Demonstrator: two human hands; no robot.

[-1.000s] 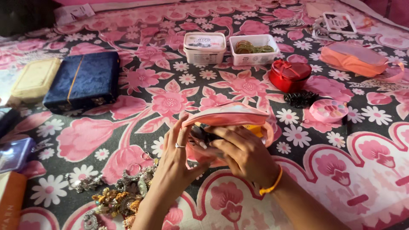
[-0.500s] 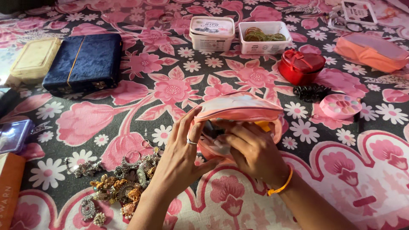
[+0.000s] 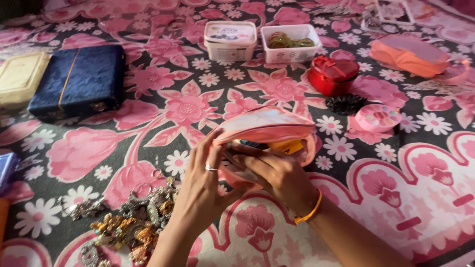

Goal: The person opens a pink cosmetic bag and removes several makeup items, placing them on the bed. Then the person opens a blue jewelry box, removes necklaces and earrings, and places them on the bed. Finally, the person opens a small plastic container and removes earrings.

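A pink zip pouch (image 3: 264,126) lies open on the flowered sheet in front of me. My left hand (image 3: 200,185), with a ring on one finger, grips the pouch's near left edge. My right hand (image 3: 272,173), with an orange band at the wrist, has its fingers inside the pouch's mouth, resting on its contents. Something yellow (image 3: 287,146) and dark items show inside. What the right fingers hold is hidden.
A heap of metal jewellery (image 3: 133,217) lies at the lower left. A blue velvet box (image 3: 76,81) and a cream box (image 3: 20,76) sit at the left. Two white tubs (image 3: 230,39), a red heart box (image 3: 332,74), a black hair claw (image 3: 346,104), a round makeup palette (image 3: 378,117) and an orange pouch (image 3: 408,54) lie beyond.
Both hands stay at the pouch's mouth; my right fingers have shifted slightly inside it. The view has drifted a little, so everything sits slightly further left.
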